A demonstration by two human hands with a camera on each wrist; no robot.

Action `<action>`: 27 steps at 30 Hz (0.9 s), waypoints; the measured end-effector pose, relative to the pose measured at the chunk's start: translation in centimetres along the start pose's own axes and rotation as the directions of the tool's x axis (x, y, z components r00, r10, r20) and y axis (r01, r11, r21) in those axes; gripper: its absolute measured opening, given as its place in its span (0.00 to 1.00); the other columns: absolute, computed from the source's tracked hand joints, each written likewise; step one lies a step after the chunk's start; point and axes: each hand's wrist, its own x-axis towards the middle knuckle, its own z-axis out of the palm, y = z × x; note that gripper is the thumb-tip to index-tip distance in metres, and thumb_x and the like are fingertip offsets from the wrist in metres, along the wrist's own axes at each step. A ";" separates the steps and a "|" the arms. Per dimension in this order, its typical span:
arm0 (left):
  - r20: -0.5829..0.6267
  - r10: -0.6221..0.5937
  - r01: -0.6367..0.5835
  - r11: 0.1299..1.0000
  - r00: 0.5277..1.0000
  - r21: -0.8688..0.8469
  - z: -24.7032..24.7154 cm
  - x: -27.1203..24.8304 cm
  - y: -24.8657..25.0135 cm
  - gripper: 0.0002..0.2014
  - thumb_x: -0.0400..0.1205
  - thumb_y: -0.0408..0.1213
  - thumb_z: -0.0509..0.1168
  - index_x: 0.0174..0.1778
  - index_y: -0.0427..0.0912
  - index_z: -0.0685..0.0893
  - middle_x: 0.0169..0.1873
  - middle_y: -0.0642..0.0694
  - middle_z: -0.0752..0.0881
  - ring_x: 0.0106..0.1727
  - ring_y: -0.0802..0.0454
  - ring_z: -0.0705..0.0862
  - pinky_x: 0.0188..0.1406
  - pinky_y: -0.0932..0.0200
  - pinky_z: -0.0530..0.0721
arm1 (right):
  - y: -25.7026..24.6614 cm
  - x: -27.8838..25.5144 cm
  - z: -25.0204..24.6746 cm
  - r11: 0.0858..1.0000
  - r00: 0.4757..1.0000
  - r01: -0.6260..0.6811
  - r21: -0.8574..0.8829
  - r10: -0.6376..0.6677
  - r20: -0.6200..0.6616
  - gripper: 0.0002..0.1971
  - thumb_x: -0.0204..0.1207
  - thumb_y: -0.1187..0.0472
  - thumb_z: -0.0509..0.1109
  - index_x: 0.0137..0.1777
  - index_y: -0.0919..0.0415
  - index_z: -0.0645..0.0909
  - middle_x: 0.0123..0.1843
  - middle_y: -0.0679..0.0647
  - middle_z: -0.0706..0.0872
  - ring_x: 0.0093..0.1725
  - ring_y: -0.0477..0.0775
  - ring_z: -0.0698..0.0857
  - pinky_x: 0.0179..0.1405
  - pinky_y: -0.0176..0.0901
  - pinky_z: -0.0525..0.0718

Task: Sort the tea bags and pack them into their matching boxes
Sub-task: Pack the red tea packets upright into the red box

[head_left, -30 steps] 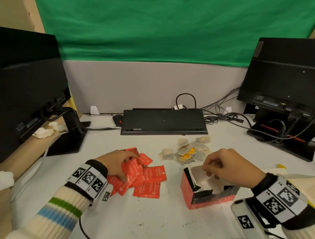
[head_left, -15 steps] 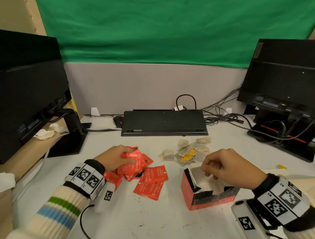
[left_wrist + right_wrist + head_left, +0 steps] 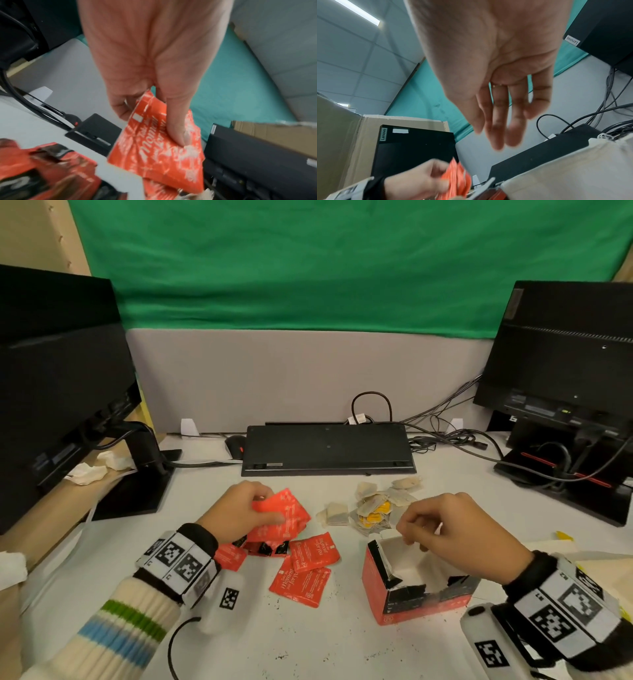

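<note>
My left hand (image 3: 239, 508) grips a small bundle of red sachets (image 3: 284, 515) and holds it lifted above the table. In the left wrist view its thumb (image 3: 176, 128) presses on the top red sachet (image 3: 154, 155). More red sachets (image 3: 301, 580) lie loose on the table below. An open red box (image 3: 421, 601) with a white inside stands to the right. My right hand (image 3: 442, 529) hovers over the box's opening; its fingers (image 3: 496, 121) hang relaxed and hold nothing. A pile of beige paper tea bags (image 3: 373, 505) with yellow tags lies behind the box.
A black keyboard (image 3: 325, 446) and a mouse (image 3: 234, 444) lie at the back. Monitors stand at the left (image 3: 58, 392) and right (image 3: 565, 354), with tangled cables (image 3: 445, 436) between. Crumpled tissue (image 3: 85, 472) sits at the left. Tea crumbs speckle the tabletop.
My left hand has gathered several red sachets from the pile and lifted them up and to the right. My right hand has stayed over the box.
</note>
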 end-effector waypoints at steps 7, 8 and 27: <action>0.101 0.231 -0.167 0.888 0.968 -0.429 0.6 -2.0 6.1 0.08 0.78 0.36 0.71 0.51 0.39 0.90 0.52 0.43 0.90 0.53 0.46 0.90 0.57 0.47 0.88 | -2.6 -0.6 1.9 0.945 0.983 0.129 0.302 -0.082 -0.164 0.07 0.76 0.52 0.72 0.53 0.47 0.88 0.44 0.43 0.90 0.46 0.43 0.87 0.42 0.35 0.86; 0.119 0.246 -0.166 0.872 0.962 -0.460 1.0 -2.2 6.7 0.09 0.79 0.35 0.70 0.53 0.37 0.89 0.53 0.42 0.90 0.53 0.45 0.90 0.57 0.48 0.88 | -2.9 -0.7 2.1 0.922 0.986 0.132 0.363 -0.085 -0.142 0.09 0.76 0.51 0.72 0.53 0.49 0.87 0.45 0.45 0.91 0.46 0.45 0.88 0.43 0.39 0.87; 0.113 0.202 -0.127 0.872 0.973 -0.472 1.1 -2.8 7.9 0.15 0.77 0.38 0.72 0.60 0.47 0.83 0.52 0.52 0.89 0.53 0.54 0.90 0.45 0.60 0.89 | -1.2 0.1 0.3 0.826 0.975 0.033 0.563 0.096 -0.199 0.04 0.74 0.61 0.74 0.46 0.61 0.86 0.41 0.54 0.90 0.39 0.46 0.87 0.32 0.33 0.82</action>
